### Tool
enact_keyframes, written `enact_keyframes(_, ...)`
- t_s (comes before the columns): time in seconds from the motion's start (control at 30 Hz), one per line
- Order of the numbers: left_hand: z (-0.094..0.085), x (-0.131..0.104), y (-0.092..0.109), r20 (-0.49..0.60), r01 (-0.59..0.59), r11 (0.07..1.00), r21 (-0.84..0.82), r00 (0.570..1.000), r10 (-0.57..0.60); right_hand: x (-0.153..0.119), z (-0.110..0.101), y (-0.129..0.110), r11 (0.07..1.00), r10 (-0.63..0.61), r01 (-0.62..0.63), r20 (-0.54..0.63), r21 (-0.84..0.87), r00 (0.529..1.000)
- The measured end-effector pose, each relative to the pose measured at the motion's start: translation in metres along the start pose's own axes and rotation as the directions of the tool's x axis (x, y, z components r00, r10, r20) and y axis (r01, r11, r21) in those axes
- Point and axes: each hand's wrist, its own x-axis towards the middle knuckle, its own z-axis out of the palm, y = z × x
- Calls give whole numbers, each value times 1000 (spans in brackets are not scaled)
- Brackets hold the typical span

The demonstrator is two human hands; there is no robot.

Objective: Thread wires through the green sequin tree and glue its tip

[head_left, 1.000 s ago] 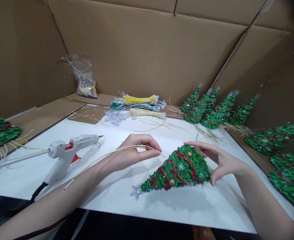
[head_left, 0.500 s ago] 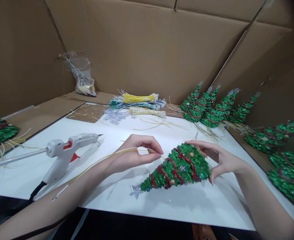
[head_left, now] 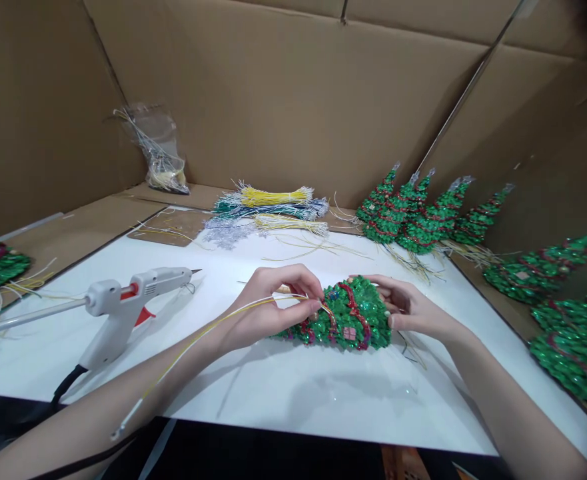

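Note:
A small green glittery tree [head_left: 356,313] with red garlands lies tilted between my hands, its wide base to the right and its narrow end behind my left hand. My left hand [head_left: 283,300] pinches a thin yellow and white wire [head_left: 213,328] at the tree's side. The wire's tail runs back over my left forearm to a small white end. My right hand [head_left: 408,307] grips the tree at its base, thumb on the near side. Thin wires trail out of the base below that hand. The tree's tip is hidden.
A white glue gun [head_left: 128,303] rests at the left. Wire bundles [head_left: 273,203] and clear star pieces [head_left: 226,233] lie at the back, near a plastic bag of wires [head_left: 163,157]. More trees [head_left: 428,217] stand back right; others lie at the right edge and far left.
The tree has been rolled and shifted left, showing a pink square on its side, and its star tip is now out of sight. My right hand moved left with it.

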Motion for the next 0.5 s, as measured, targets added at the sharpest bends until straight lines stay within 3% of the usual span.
enact_keyframes(0.17,6,-1,-3,3,-111,989,95,994,112,2,13,-7,1000,-2,2,-18,20,1000)
enact_keyframes(0.33,9,-2,-9,8,-293,927,234,954,299,4,26,-12,998,0,3,-48,55,999)
enact_keyframes(0.5,9,-2,-13,0,-351,889,295,930,367,7,34,-14,985,-12,38,-155,168,988)
